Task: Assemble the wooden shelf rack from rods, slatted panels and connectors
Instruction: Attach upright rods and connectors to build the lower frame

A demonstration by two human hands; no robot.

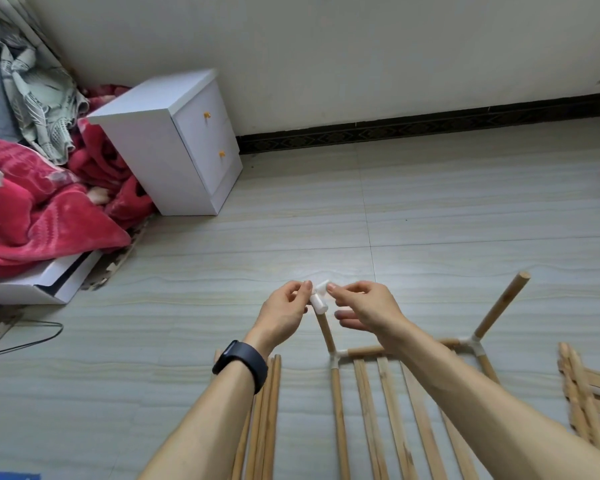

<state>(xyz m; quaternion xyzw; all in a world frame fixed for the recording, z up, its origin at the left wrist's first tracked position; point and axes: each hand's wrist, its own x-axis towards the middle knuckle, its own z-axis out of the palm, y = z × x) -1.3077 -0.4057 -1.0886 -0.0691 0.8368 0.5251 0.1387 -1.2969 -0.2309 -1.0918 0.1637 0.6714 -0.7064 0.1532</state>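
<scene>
Below the left wrist, a bundle of loose rods [269, 410] is laid on the floor. Under the right forearm a slatted panel [392, 420] is seen lying flat, edged by rods. From its corner piece [340, 355], just below the hands, an upright rod [325, 329] rises to meet them. On its top a white connector [318, 298] is held: it is pinched between the curled fingers and thumb of the left hand [283, 311], and touched and gripped at its other branch by the fingertips of the right hand [366, 306], whose lower fingers are left loosely extended. Whether the connector is fully seated cannot be told. If it is pressed down off-axis, the thin rod could be levered sideways and its lower joint worked loose. If the sockets are turned wrongly, the bare-topped second upright [503, 306], well right of the right hand, would not be met by a cross rod. Far beyond the left hand, a white cabinet [174, 143] is set by the wall
</scene>
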